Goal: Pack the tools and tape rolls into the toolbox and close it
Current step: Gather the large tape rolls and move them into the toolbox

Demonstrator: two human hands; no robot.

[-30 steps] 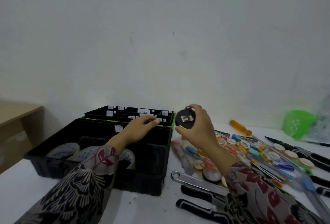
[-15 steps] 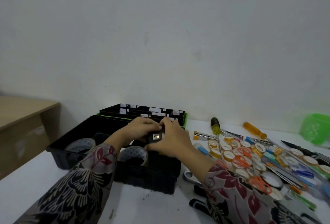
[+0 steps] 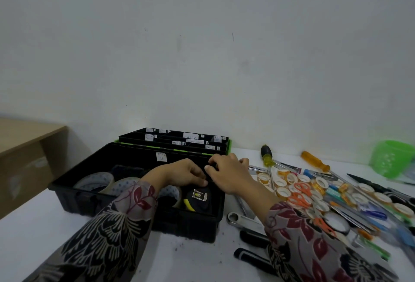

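Nearest me, in front of the toolbox (image 3: 184, 225) and off its right corner, two black handles (image 3: 251, 257) lay on the table (image 3: 33, 236). My right sleeve cut them off, so I could not tell what tool they belonged to. A wrench (image 3: 240, 219) showed only its ring end beside the box's right wall.

The toolbox stood open, its long side running left to right in front of me. In its right end the tape measure (image 3: 197, 198) lay on its flat side, metal clip facing up and a yellow edge toward the box's front wall. Its top was hidden under my hands.

My left hand (image 3: 182, 174) and right hand (image 3: 226, 178) met just above it, fingers bent, tips closing on something dark. I could not tell whether either one actually gripped anything.

Big tape rolls (image 3: 94, 181) filled the box's left part, half hidden by my left sleeve.

Right of the box, small tape rolls (image 3: 292, 183) and orange scissors (image 3: 301, 189) lay in a blurred heap.

Behind the box sat a labelled tray (image 3: 175, 141), its writing too small to read. Two screwdrivers, one yellow-handled (image 3: 267, 158) and one orange-handled (image 3: 314, 163), lay to the far right of it, handles toward the wall. A green basket (image 3: 393, 160) was cut off at the frame's edge.
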